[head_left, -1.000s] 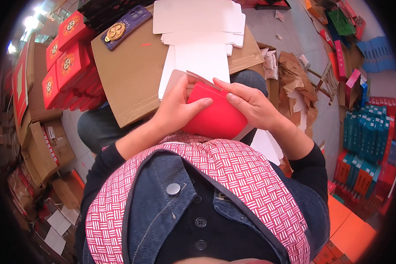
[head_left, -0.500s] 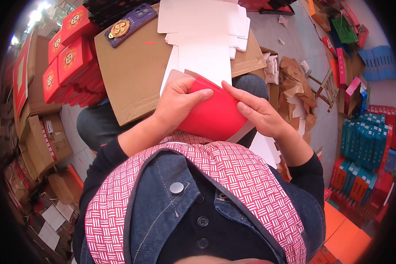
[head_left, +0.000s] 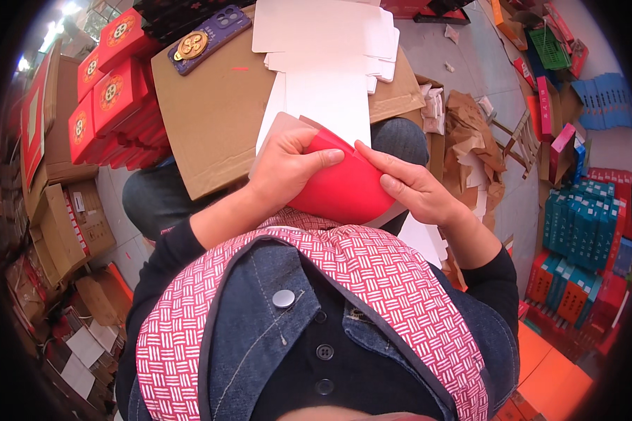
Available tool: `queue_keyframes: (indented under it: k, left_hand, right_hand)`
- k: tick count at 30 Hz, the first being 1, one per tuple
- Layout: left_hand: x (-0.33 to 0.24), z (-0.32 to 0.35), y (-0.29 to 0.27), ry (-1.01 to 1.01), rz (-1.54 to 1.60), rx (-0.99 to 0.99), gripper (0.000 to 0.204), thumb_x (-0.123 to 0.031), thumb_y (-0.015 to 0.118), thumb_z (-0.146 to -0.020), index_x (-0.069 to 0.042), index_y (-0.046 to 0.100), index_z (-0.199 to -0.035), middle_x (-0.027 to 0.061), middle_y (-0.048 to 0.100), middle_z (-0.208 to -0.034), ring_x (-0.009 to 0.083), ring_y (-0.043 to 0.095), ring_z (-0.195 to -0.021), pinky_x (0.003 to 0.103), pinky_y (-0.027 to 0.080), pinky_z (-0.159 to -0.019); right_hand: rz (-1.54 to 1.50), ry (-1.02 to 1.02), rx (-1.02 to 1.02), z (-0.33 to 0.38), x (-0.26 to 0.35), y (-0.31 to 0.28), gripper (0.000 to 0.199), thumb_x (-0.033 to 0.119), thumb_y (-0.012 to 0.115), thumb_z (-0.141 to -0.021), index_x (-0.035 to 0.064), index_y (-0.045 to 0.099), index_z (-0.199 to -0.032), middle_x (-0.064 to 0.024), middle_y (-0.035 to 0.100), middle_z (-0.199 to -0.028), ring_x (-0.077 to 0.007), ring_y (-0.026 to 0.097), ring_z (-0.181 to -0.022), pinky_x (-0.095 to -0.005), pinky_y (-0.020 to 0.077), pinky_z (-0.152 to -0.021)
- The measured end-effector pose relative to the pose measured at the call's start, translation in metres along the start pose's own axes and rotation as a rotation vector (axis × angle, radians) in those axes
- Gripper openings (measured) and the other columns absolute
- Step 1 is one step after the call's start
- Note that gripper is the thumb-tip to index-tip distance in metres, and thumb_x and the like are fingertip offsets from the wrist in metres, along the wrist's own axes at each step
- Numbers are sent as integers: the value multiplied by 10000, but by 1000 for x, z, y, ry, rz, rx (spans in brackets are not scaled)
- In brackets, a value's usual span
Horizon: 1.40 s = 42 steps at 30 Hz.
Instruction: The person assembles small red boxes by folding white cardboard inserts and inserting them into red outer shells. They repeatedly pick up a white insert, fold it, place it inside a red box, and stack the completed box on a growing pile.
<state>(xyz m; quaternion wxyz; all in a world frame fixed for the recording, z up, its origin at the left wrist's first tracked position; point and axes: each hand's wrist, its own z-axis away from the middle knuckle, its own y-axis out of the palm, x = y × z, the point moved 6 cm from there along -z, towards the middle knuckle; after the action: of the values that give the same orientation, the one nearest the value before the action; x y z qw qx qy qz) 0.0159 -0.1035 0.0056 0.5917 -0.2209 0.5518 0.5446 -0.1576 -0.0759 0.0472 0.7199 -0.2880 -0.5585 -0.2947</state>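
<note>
While a brown cardboard panel (head_left: 207, 130) carries white box blanks (head_left: 312, 35) from far edge to near edge, stacked red boxes (head_left: 116, 88) stand beside its left edge. Before the near edge, a curved red card (head_left: 345, 186) (it hides part of the blanks) is pinched by the left hand (head_left: 286, 163) and right hand (head_left: 416, 186). A purple phone (head_left: 221, 38) lies at the far left corner.

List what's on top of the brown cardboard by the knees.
On the brown cardboard: a purple phone carrying a round gold piece, a red streak, and stacked white card blanks. Whatever's beneath phone and blanks is covered.
</note>
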Motion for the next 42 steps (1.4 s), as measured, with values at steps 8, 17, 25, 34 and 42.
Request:
queue_keyframes:
  k: [8,17,25,34,42]
  left_hand:
    - [-2,2,-1,-2,1,6,139,-100,667,-854,16,687,-927,67,686,-842,110,632,-739,237,509,-653]
    - [-18,3,-3,158,-234,-45,131,-98,654,-861,26,662,-904,61,674,-823,151,635,-774,272,514,-693]
    - [-109,15,-41,762,-309,-397,620,-93,662,-873,-28,323,-1388,125,430,-1342,195,514,-1131,312,460,-935]
    - [-57,15,-72,490,-160,-312,430,-122,543,-953,-15,414,-1349,93,548,-1198,134,530,-1089,266,434,-944]
    - [-36,8,-93,178,264,-103,330,-143,440,-997,54,513,-1252,89,550,-1221,121,567,-1043,255,470,-890]
  right_hand:
    - [6,-45,-7,2,-3,6,468,149,407,-1002,-1,327,-1438,-139,370,-1469,-202,393,-1317,-312,290,-1086]
    - [187,-57,-39,-3,9,7,450,23,434,-953,-3,397,-1401,-147,417,-1437,-231,388,-1331,-331,284,-1094]
    - [-80,-475,-575,-38,34,-20,590,-23,476,-934,33,251,-1476,-112,426,-1395,-123,419,-1236,-265,345,-1022]
    - [-302,-265,-535,-89,5,-5,429,129,522,-975,-18,432,-1367,-90,618,-1092,-89,604,-906,-230,503,-780]
    - [-180,-128,-524,-91,-16,-6,330,148,496,-985,-56,558,-1237,-69,618,-1078,-113,586,-963,-237,465,-876]
